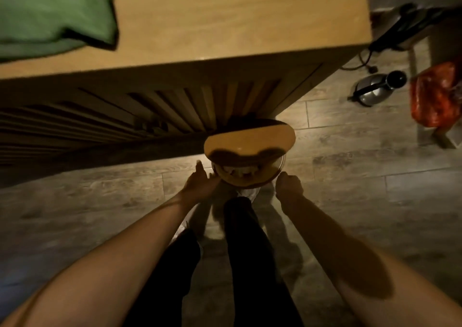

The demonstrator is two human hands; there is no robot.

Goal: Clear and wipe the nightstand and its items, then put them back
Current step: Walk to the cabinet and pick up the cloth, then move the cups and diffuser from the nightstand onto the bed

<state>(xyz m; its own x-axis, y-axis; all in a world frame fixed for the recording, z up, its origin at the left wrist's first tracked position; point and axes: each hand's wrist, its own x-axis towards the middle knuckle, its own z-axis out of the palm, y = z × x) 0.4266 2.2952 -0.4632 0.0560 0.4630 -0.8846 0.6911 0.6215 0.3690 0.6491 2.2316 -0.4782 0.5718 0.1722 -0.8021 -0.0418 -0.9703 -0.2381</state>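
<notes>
Spanning the upper half of the frame, a wooden cabinet [225, 21] with a slatted front stands on the grey plank floor [350, 151], its pale top bare but for a green cloth [50, 14] bunched in the upper left corner. At centre, just below the cabinet's lower edge, a small round wooden nightstand [247, 139] is seen from above, its top partly shadowed; a second round tier shows beneath it, with something pale between the two that is too blurred to identify. A person's bare forearms reach in from the bottom of the frame over dark trousers [250, 264]. The left hand [201, 182] meets the nightstand's lower left rim with the fingers largely straight and the thumb raised. The right hand [288, 185] sits just beside the lower right rim, fingers curled into a fist; whether it grips anything cannot be told. At the right edge, well apart from the nightstand, a metal kettle [375, 89] with a black handle stands on the floor, next to an orange-red bag [436, 94]. A dark cord [400, 31] trails above them in the upper right.
</notes>
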